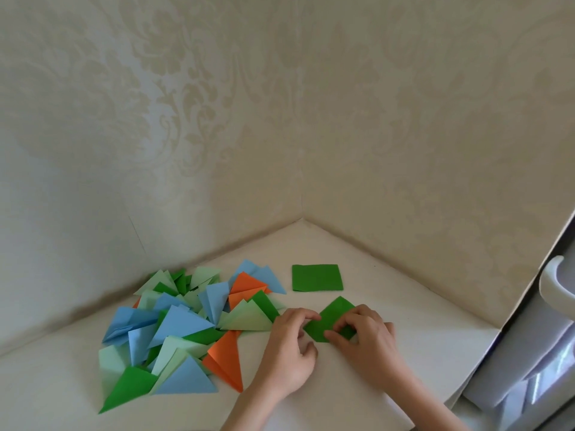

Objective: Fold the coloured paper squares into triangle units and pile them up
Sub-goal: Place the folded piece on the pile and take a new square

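Both forearms come in from six o'clock over the white table point(357, 396). Left hand point(287, 353) lies at the folded green sheet's point(334, 315) eight o'clock side, fingers curled, with its fingertips point(308, 315) pressing down on the sheet's left corner; the thumb is tucked under toward the palm. Right hand point(365, 334) covers the sheet's lower right part, fingers bent narrowly, pinching and pressing the paper's near edge against the table. The sheet lies flat between the two hands, its free far corner pointing to about one o'clock, beyond the fingers.

At twelve o'clock from the hands, well apart from them, lies a green stack point(317, 277) of squares, flat on the table. At nine o'clock spreads the pile point(174, 325) of folded triangles in blue, pale green, dark green and orange; its nearest pale green unit lies just beside the left hand's knuckles. Patterned wallpaper point(280, 119) meets in a corner behind the table. At three o'clock stands a white door handle point(553, 281).
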{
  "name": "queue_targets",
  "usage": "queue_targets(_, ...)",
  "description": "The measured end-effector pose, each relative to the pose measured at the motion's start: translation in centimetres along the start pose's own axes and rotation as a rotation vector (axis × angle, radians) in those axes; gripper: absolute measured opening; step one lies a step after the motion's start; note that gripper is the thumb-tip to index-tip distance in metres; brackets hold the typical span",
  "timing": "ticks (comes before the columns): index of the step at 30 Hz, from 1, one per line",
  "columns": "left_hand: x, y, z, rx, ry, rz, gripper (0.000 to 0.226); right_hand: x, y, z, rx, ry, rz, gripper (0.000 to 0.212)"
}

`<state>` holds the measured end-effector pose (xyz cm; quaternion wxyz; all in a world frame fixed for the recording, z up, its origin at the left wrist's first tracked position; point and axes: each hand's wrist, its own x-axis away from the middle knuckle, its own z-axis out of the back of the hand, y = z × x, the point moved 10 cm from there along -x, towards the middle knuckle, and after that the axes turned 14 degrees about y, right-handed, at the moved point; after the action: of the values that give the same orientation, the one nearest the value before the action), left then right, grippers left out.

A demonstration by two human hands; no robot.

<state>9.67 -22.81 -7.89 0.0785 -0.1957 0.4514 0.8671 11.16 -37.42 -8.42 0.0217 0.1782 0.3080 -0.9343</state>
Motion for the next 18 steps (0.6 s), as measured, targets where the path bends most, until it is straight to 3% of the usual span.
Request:
queue_targets(4, 0.4, 1.3, 0.0, -0.054, -0.066, -0.11, 0.048, -0.1, -0.8, -0.3, 0.011, -0.082, 0.033, 0.01)
queue_targets(10, 0.4, 2.4, 1.2, -0.191, 0.034, -0.299, 0.034, -0.2, -1.4, -0.2, -0.06, -0.215, 0.106, 0.018)
queue_targets(16, 1.3, 2.9, 0.9, -0.24, 0.042, -0.354, 0.021, 0.8, -1.2, 0.5, -0.132, -0.05, 0.195, 0.007)
queue_targets(18, 1.3, 2.9, 0.9, -0.227, 0.045, -0.344, 0.016, 1.2, -0.9, 0.9, -0.164, -0.005, 0.229, 0.022)
